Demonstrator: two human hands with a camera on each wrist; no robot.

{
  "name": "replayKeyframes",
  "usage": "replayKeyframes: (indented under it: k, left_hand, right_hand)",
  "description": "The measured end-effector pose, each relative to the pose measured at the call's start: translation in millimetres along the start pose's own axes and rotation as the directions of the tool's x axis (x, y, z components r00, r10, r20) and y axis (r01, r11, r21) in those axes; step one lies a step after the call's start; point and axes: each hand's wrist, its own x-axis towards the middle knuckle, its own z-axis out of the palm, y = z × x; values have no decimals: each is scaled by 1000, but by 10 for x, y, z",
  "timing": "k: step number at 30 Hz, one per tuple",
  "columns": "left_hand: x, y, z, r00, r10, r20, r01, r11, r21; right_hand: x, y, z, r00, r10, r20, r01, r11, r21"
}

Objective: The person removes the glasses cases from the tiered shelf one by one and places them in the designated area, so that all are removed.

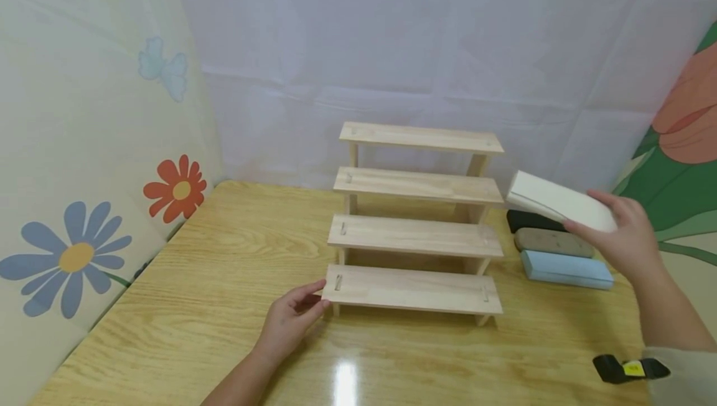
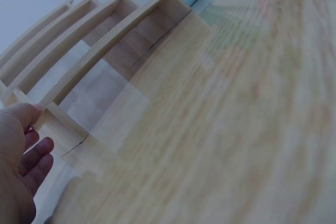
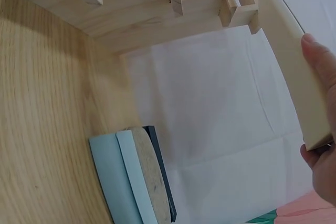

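Observation:
A stepped wooden display stand (image 1: 414, 235) with several shelves stands on the table. My left hand (image 1: 288, 322) pinches the left end of its lowest shelf, and in the left wrist view the thumb (image 2: 23, 113) lies at that shelf's corner. On the right, my right hand (image 1: 630, 235) grips a white glasses case (image 1: 566, 200) by one end, tilted and raised above the table. Below it lie a light blue glasses case (image 1: 568, 269), a grey-brown case (image 1: 551, 242) and a black case (image 1: 534, 220), side by side just right of the stand.
The wood-grain table (image 1: 252, 231) runs to a white cloth backdrop (image 1: 313, 51). Flower-printed cloths hang at the left (image 1: 73, 144) and right (image 1: 683, 200). A black strap with a yellow label (image 1: 633, 368) is at my right sleeve.

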Motion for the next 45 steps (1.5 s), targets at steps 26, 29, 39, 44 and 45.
replayKeyframes:
  k: [26,29,39,44,45]
  left_hand:
    - [3,1,1,1000,-21,2,21,1000,1]
    - [6,0,2,1000,-25,-1,25,1000,16]
    - [-1,17,0,999,-37,-5,37,999,34]
    - [4,17,3,999,-33,-4,34,999,30]
    - [5,19,5,999,-33,-5,33,999,29]
  right_hand:
    - [-411,479,97,998,56,-35,-58,995,-77]
    - [-462,527,126,997,75,-30,-77,995,-64]
    - [-648,697,176,994,109,-31,-111,991,-68]
    - [-738,785,212,992,118,-34,-120,990,-67]
    - [-757,806,219,993,115,-34,-117,991,-68]
